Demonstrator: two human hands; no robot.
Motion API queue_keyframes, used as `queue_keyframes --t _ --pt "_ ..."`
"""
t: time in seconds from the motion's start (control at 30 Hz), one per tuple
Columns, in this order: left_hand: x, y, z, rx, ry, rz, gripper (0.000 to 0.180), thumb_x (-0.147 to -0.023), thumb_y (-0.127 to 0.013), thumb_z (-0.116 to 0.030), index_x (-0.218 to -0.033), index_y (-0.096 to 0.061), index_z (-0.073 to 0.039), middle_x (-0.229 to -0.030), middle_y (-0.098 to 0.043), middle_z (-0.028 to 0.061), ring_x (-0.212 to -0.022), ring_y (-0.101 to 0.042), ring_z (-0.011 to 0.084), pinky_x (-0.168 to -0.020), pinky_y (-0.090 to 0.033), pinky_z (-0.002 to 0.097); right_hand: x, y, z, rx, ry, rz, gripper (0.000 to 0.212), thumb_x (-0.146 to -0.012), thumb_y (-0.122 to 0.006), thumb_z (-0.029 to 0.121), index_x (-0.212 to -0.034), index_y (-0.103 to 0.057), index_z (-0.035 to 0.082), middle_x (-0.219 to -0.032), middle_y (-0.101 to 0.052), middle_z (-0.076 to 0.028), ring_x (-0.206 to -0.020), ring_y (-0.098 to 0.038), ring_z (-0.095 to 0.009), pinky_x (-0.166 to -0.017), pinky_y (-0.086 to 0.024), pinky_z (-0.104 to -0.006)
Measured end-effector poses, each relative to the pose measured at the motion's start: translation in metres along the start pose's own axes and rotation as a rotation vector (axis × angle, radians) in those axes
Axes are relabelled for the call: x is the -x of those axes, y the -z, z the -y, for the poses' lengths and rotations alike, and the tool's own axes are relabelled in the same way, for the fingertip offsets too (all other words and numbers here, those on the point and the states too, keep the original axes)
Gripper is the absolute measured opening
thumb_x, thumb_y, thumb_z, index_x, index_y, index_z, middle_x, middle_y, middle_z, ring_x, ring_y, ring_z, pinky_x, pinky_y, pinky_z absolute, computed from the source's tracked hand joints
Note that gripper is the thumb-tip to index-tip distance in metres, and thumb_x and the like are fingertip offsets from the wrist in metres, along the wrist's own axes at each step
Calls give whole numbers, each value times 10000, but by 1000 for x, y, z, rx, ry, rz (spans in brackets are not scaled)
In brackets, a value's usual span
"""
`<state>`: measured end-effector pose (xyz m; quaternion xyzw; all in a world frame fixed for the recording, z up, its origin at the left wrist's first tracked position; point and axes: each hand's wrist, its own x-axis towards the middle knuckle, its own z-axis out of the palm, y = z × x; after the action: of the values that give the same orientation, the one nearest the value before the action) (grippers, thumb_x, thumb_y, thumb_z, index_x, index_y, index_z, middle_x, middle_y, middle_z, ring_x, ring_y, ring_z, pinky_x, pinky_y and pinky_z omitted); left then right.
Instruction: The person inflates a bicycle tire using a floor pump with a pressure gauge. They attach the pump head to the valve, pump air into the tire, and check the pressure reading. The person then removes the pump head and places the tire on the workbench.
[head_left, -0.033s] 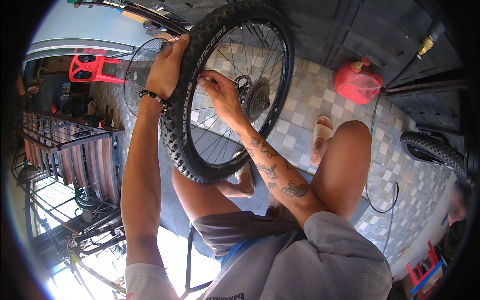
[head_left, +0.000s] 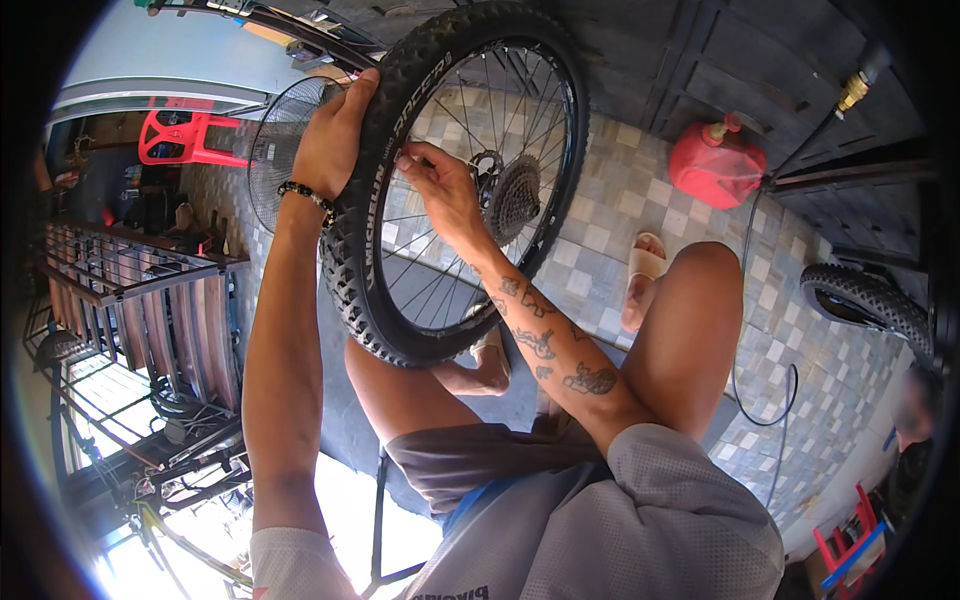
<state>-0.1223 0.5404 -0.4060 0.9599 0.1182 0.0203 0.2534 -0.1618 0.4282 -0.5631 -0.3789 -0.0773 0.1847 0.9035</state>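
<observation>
A bicycle wheel with a knobby black tyre (head_left: 352, 285) stands upright in front of me, its lower edge close to my left thigh. My left hand (head_left: 335, 145) wraps the tread on the tyre's left side, the thumb lying toward the top. A dark beaded bracelet circles that wrist. Reaching to the inner side of the rim, my right hand (head_left: 445, 195) has thumb and forefinger pinched together at the rim's left edge. Whatever sits between those fingertips is too small to make out. Behind the right hand show the spokes and a dark rear cassette (head_left: 517, 205).
On the tiled floor at the right stands a red jerrycan (head_left: 712, 165), with a black hose (head_left: 742, 370) trailing near it. Another tyre (head_left: 870, 300) lies farther right. A mesh fan (head_left: 275, 160) and a pink plastic stool (head_left: 185, 135) are behind my left hand. Metal racks fill the left.
</observation>
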Motion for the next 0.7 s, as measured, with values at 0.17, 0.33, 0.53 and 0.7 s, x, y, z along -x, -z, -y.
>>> queue_keyframes --t 0.17,0.33,0.53,0.7 --pt "-9 -1 -4 47 30 8 744 -1070 -468 -651 -1259 -714 25 -1127 -760 241 -1084 -709 352 -989 -497 368 -10 2 -7 33 106 26 295 -1114 -645 241 -1240 -718 -15 -1098 -741 -19 -1006 -612 -92 -936 -479 -276" --pt "-7 0 -2 20 39 31 730 -1070 -460 -655 -1278 -719 -5 -1157 -759 245 -1122 -703 374 -1007 -495 382 -16 6 -5 95 126 84 330 -1129 -607 278 -1230 -714 -17 -1060 -722 -14 -980 -593 -96 -917 -466 -272" --pt "-9 -2 1 -59 5 -1 718 -1067 -443 -667 -1326 -719 -56 -1248 -743 243 -1180 -691 399 -1042 -484 402 -1 12 -3 177 80 -10 311 -1095 -658 184 -1323 -692 -24 -1052 -708 -11 -914 -576 -82 -838 -475 -248" --pt "-10 1 3 -29 -35 51 726 -1063 -436 -677 -1359 -710 -73 -1297 -729 248 -1230 -673 424 -1072 -475 409 -4 20 0 516 438 -118 166 -1002 -765 146 -1135 -818 63 -839 -619 -32 -703 -501 -124 -633 -408 -309"
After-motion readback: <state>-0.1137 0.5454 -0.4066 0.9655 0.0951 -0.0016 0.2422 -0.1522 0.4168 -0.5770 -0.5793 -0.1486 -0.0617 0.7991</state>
